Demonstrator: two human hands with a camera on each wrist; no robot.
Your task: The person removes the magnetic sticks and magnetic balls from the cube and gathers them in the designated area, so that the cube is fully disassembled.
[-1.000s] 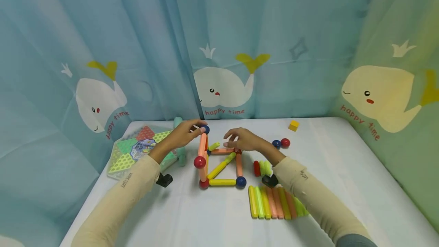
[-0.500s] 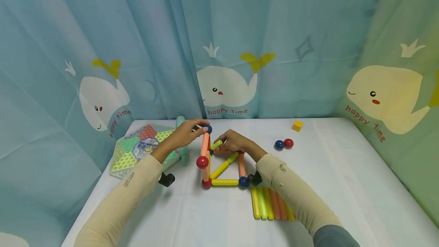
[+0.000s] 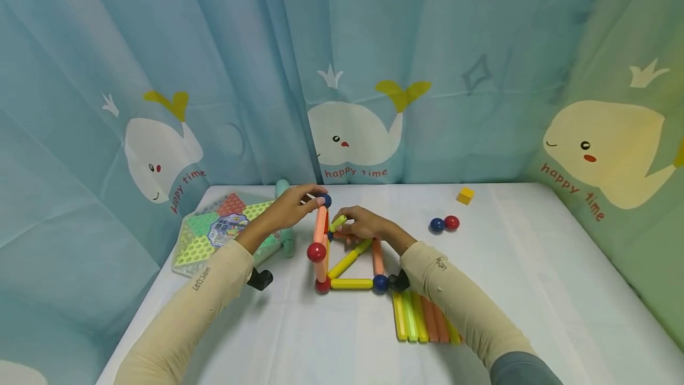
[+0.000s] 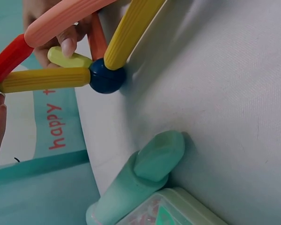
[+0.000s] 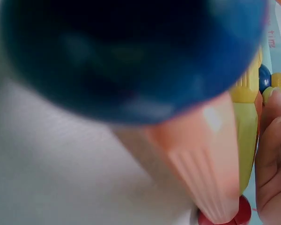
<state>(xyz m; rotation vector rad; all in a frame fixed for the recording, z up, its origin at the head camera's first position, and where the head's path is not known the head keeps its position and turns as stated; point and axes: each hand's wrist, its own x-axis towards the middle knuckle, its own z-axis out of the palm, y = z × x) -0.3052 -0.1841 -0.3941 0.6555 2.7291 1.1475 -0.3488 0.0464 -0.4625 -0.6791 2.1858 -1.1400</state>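
A frame of magnetic sticks and balls stands on the table, its left side upright. My left hand (image 3: pixel 288 208) holds the blue ball (image 3: pixel 326 201) at the top back corner, thumb and fingers on it. A red ball (image 3: pixel 316 252) tops the front corner. My right hand (image 3: pixel 366 224) reaches inside the frame and pinches a short light-green stick (image 3: pixel 338 223). In the left wrist view this light-green stick (image 4: pixel 68 58) slants up from the lower blue ball (image 4: pixel 107 77), beside the right thumb. A blue ball (image 5: pixel 131 61) fills much of the right wrist view.
Yellow, green and orange sticks (image 3: pixel 422 316) lie in a row at the front right, partly under the right sleeve. Behind them are a loose blue ball (image 3: pixel 437 226), a red ball (image 3: pixel 451 223) and a yellow cube (image 3: pixel 465 196). A patterned plastic case (image 3: pixel 200 248) lies at left.
My right hand has moved left and down into the frame and taken hold of the short green stick, which now tilts more upright. The left hand keeps its hold on the top blue ball.
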